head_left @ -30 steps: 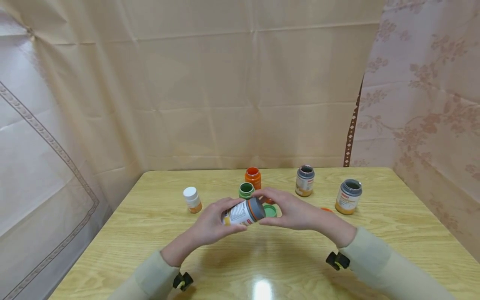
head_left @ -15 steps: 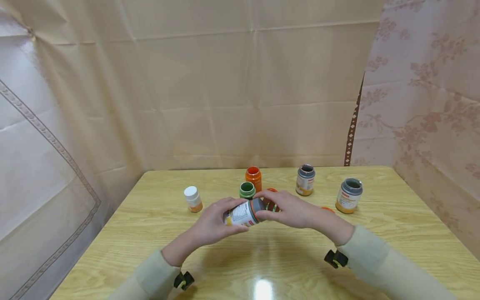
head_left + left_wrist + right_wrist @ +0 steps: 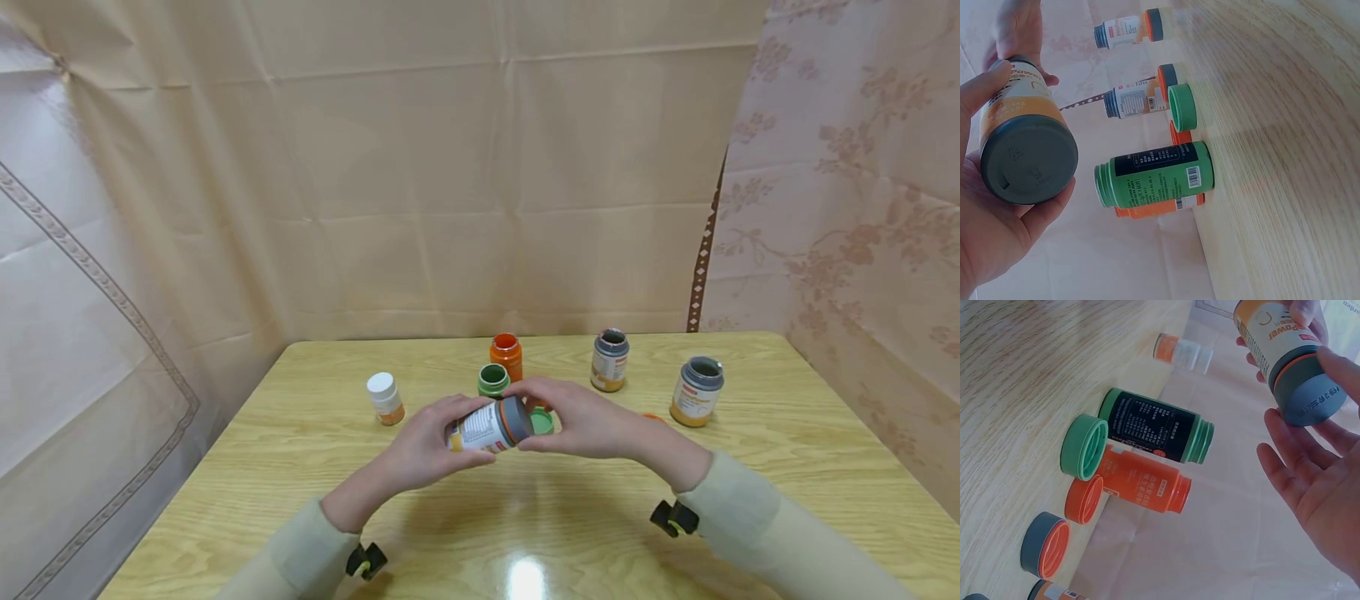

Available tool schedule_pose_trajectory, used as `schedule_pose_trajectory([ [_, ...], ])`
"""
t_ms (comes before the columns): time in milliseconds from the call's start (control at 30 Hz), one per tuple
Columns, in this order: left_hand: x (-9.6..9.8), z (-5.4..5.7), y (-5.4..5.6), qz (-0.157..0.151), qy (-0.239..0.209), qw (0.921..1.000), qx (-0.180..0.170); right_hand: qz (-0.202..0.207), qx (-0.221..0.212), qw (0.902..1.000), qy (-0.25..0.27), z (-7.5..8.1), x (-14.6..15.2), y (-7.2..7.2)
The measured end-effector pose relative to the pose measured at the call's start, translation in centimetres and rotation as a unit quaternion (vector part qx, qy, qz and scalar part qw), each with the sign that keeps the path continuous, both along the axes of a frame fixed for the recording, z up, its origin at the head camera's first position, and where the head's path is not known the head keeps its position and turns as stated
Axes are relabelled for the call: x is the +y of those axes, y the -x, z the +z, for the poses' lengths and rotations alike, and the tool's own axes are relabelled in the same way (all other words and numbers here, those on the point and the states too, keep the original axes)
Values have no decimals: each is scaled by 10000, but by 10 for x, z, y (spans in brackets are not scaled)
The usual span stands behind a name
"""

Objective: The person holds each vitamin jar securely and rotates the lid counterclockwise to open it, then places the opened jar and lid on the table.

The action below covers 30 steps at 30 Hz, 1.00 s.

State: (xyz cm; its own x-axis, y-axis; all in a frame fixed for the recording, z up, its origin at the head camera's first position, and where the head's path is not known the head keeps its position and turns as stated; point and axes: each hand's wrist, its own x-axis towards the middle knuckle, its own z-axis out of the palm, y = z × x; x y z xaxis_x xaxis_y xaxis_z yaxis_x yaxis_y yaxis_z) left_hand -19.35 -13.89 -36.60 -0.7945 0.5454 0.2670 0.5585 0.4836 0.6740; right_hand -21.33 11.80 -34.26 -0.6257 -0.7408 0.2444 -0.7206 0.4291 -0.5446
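In the head view my left hand [image 3: 420, 450] grips a white-and-yellow supplement bottle [image 3: 478, 428], tilted with its dark grey lid [image 3: 516, 418] toward the right. The lid is on the bottle, with an orange ring beneath it. My right hand [image 3: 585, 421] has thumb and fingertips at opposite sides of this lid, pinching it. The left wrist view shows the bottle's dark base [image 3: 1030, 159], thumb and fingers wrapped around its body. Behind the hands stand an uncapped green bottle [image 3: 492, 381] and an uncapped orange bottle [image 3: 507, 358].
A green lid [image 3: 542, 422] lies just beyond the right hand. Close by are an orange lid [image 3: 1084, 500] and a grey lid with orange lining [image 3: 1044, 544]. Two open grey-necked bottles [image 3: 610, 365] stand to the right. On the left is a small white-capped bottle [image 3: 386, 402].
The right hand's thumb went across the lid half a second ago and is now back at its lower edge, the hand turning at the lid. The left hand holds the bottle nearly still.
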Motion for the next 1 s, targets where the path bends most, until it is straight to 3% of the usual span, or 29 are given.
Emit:
schedule_pose_trajectory([
  [300, -1, 0, 0, 5, -27, 10000, -17, 72, 176, 9998, 116, -1, -1, 0],
  [633, -2, 0, -1, 5, -43, 10000, -54, -492, -481, 9976, -29, 1, -2, -3],
  [1000, -1, 0, -2, 53, 52, 10000, -10, -467, -426, 9973, -382, 0, -2, -1],
])
